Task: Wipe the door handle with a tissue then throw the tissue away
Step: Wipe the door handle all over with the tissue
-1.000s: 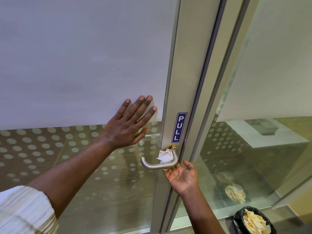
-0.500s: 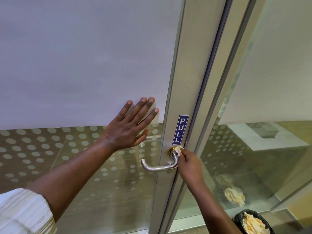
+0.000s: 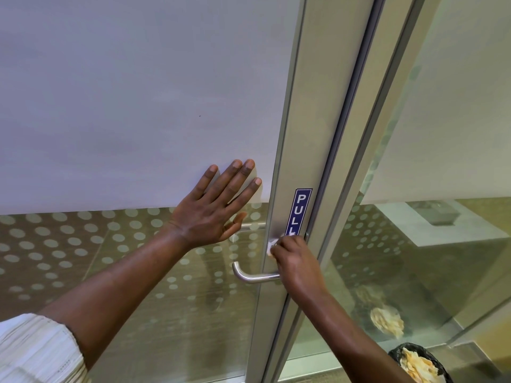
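White tissue (image 3: pixel 270 246) pinched in right hand (image 3: pixel 297 261) above door handle (image 3: pixel 250 275).

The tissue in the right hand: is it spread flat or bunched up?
Bunched up. Only a small crumpled white wad of tissue shows, pinched in the right hand against the door frame above the handle.

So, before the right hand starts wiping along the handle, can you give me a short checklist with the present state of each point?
1. Tissue in the grip of the right hand: ok, a white corner shows at the fingertips.
2. Tissue on the handle: not ok, it is above the lever, against the door frame.
3. Left hand flat on the glass, steadying the door: ok.
4. Lever free of obstacles: ok.
5. Bin in view at lower right: ok.
6. Tissue clean enough: cannot tell.
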{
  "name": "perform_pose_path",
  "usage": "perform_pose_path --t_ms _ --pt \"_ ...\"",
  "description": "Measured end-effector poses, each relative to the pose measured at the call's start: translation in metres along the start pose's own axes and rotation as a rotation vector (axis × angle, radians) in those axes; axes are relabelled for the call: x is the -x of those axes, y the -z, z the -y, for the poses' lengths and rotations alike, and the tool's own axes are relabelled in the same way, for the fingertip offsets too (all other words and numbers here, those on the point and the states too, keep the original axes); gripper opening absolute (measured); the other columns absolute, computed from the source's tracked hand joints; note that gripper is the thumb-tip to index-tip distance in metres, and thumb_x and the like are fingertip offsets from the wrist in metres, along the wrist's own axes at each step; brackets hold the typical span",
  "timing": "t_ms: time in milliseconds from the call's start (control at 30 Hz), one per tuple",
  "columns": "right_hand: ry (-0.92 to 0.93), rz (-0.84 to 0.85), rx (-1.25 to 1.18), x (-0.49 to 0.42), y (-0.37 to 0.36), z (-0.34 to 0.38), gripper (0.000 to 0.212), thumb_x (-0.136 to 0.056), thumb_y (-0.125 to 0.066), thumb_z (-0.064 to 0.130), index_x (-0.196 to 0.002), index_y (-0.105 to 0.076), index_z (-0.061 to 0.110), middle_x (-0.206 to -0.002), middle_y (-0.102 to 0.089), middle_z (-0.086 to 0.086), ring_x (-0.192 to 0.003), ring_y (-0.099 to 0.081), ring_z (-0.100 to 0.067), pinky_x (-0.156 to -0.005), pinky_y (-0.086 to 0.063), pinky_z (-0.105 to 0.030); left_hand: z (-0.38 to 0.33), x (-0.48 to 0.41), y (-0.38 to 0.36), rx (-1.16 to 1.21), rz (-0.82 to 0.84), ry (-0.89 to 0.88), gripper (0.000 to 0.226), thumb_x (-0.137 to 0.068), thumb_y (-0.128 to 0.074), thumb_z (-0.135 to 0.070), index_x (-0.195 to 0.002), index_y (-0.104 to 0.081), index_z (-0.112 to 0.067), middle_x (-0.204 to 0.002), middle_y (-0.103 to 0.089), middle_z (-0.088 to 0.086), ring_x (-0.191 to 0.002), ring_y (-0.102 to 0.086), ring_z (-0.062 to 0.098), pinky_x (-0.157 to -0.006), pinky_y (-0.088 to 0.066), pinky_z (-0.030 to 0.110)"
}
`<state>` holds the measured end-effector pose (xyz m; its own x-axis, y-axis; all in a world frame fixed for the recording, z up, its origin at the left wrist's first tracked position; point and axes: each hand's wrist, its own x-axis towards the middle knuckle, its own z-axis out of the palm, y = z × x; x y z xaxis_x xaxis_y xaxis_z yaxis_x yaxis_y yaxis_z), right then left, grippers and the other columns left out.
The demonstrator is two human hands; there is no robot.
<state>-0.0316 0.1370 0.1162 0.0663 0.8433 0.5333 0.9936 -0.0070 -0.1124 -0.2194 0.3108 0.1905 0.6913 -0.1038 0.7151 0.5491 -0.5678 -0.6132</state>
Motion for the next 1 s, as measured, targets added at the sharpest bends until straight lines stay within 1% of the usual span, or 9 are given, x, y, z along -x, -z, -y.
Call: perform_pose_path --t_ms 200,367,467,567,633,733,867,933,1000 --pt "-0.222 -0.084 -0.123 0.011 0.008 -0.016 0.025 -0.081 -0.075 0.007 -0.106 -0.074 0.010 -0.105 -0.067 -0.004 -0.097 -0.062 -0.024 -0.074 -0.056 -0.036 -0.002 0.000 -0.001 -0.009 -0.014 0.007 0.076 -0.106 -0.048 -0.046 -0.170 -0.025 -0.012 -0.178 -0.009 0.019 -0.166 -0.008 0.034 -0.135 -0.001 0.052" --pt "0.059 0.065 -0.052 0.004 0.003 -0.007 0.026 -0.084 -0.066 0.005 -0.109 -0.073 0.005 -0.110 -0.065 -0.005 -0.110 -0.056 -0.024 -0.086 -0.052 -0.037 0.000 0.001 -0.001 -0.010 -0.012 0.006 0.077 -0.106 -0.049 -0.046 -0.170 -0.024 -0.011 -0.179 -0.008 0.020 -0.166 -0.006 0.035 -0.135 0.000 0.053" --pt "0.023 0.046 -0.097 0.007 0.008 -0.018 0.030 -0.082 -0.068 0.002 -0.111 -0.074 0.007 -0.113 -0.067 -0.005 -0.110 -0.059 -0.027 -0.084 -0.054 -0.038 -0.001 0.001 -0.001 -0.009 -0.013 0.006 0.077 -0.106 -0.049 -0.046 -0.170 -0.024 -0.011 -0.178 -0.009 0.020 -0.166 -0.007 0.035 -0.135 0.000 0.052" --pt "-0.116 -0.072 -0.174 0.021 0.003 -0.019 0.040 -0.081 -0.069 -0.006 -0.118 -0.073 0.009 -0.122 -0.066 -0.006 -0.114 -0.060 -0.023 -0.091 -0.053 -0.032 -0.001 0.000 -0.001 -0.018 -0.016 0.008 0.077 -0.106 -0.049 -0.046 -0.170 -0.026 -0.011 -0.178 -0.009 0.019 -0.166 -0.007 0.034 -0.135 0.001 0.052" --pt "-0.278 -0.192 -0.317 0.028 -0.003 -0.015 0.040 -0.084 -0.067 -0.008 -0.118 -0.073 0.011 -0.124 -0.065 -0.002 -0.112 -0.059 -0.011 -0.096 -0.043 -0.013 -0.001 -0.001 0.000 -0.023 -0.018 0.011 0.076 -0.105 -0.049 -0.046 -0.170 -0.027 -0.011 -0.178 -0.009 0.019 -0.166 -0.007 0.034 -0.135 0.001 0.052" --pt "-0.499 -0.308 -0.483 0.035 -0.014 -0.003 0.038 -0.090 -0.062 -0.007 -0.120 -0.072 0.016 -0.109 -0.068 0.001 -0.096 -0.062 -0.002 -0.082 -0.036 0.002 -0.001 0.000 0.000 -0.024 -0.008 0.006 0.078 -0.105 -0.049 -0.046 -0.170 -0.025 -0.011 -0.178 -0.007 0.020 -0.166 -0.006 0.035 -0.134 0.000 0.052" --pt "-0.771 -0.359 -0.780 0.040 -0.026 0.000 0.034 -0.095 -0.060 0.000 -0.122 -0.070 0.019 -0.108 -0.071 0.006 -0.095 -0.061 0.014 -0.083 -0.041 0.000 -0.002 0.000 0.001 -0.028 -0.013 0.009 0.078 -0.105 -0.051 -0.047 -0.170 -0.026 -0.011 -0.178 -0.007 0.019 -0.166 -0.006 0.034 -0.134 -0.002 0.053" --pt "-0.951 -0.354 -1.041 0.039 -0.032 -0.001 0.028 -0.096 -0.060 0.003 -0.117 -0.072 0.017 -0.110 -0.074 0.002 -0.099 -0.067 0.000 -0.091 -0.050 -0.016 -0.002 -0.001 0.001 -0.030 -0.018 0.011 0.078 -0.105 -0.050 -0.047 -0.170 -0.026 -0.011 -0.178 -0.007 0.019 -0.166 -0.006 0.034 -0.133 -0.003 0.053" --pt "-1.108 -0.385 -1.322 0.035 -0.037 0.001 0.024 -0.095 -0.058 -0.001 -0.109 -0.074 0.012 -0.099 -0.078 -0.004 -0.092 -0.071 -0.014 -0.083 -0.055 -0.026 -0.002 -0.001 0.001 -0.032 -0.018 0.010 0.078 -0.105 -0.050 -0.047 -0.170 -0.026 -0.011 -0.178 -0.007 0.019 -0.166 -0.005 0.034 -0.133 -0.003 0.053"
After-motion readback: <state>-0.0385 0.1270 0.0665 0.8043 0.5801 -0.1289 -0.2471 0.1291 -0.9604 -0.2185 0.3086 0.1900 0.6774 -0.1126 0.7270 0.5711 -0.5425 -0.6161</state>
